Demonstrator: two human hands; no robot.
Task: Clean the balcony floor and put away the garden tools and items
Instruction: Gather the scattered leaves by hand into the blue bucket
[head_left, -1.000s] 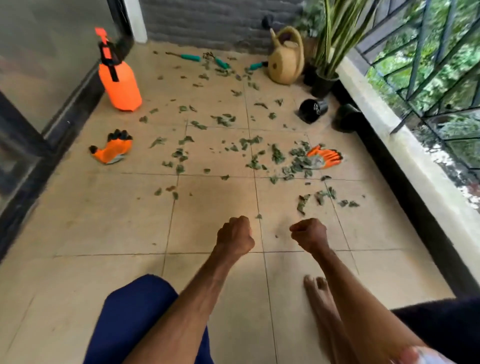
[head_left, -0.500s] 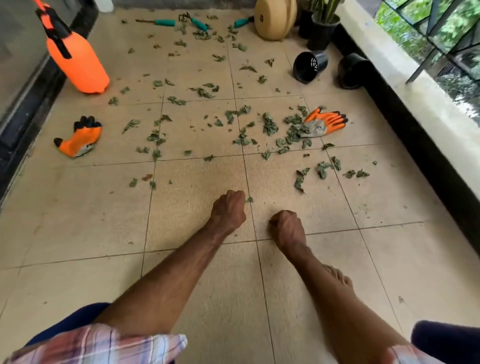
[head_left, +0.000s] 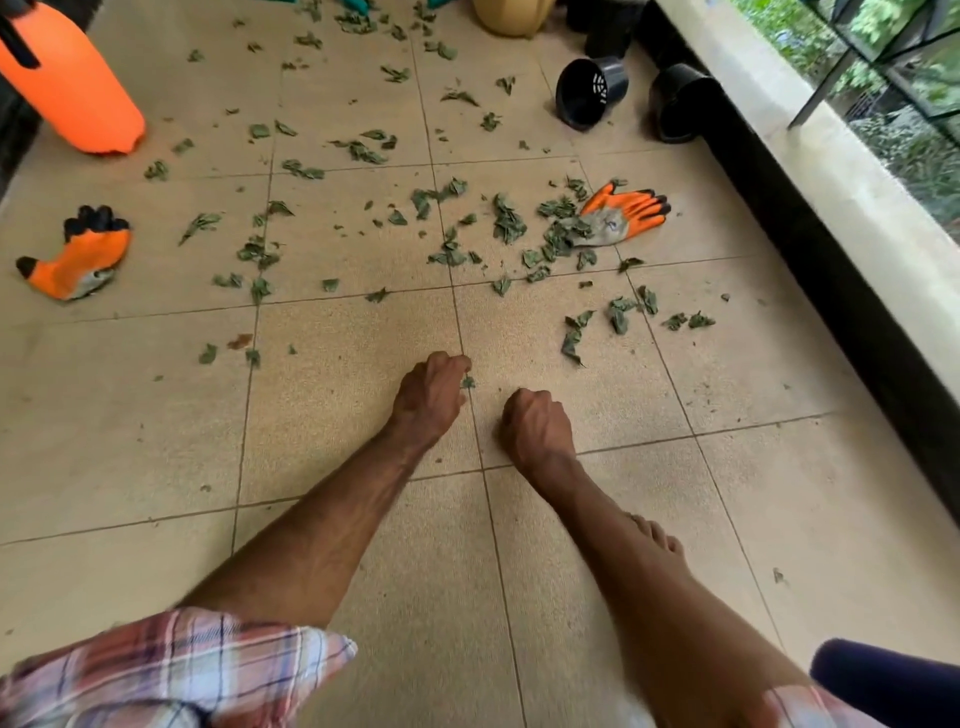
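Torn green leaves (head_left: 506, 223) lie scattered over the beige tiled floor (head_left: 130, 415). One orange glove (head_left: 626, 210) rests among the leaves at the right, and a second orange glove (head_left: 78, 257) lies at the left. My left hand (head_left: 431, 397) is curled into a fist low over the floor, its fingertips beside a small leaf (head_left: 468, 382). My right hand (head_left: 535, 428) is also fisted, just to the right and slightly nearer. Nothing shows inside either fist.
An orange sprayer bottle (head_left: 72, 93) stands at the far left. Two black pots (head_left: 589, 93) (head_left: 678, 104) lie tipped by the dark parapet base (head_left: 831, 270). A beige watering can (head_left: 511, 15) and teal tool handles (head_left: 358, 5) sit at the top edge. My bare foot (head_left: 657, 538) rests on the tiles.
The view has tilted down and moved closer to the floor. Both fists have lowered toward the tiles, and the left one now sits beside a small leaf.
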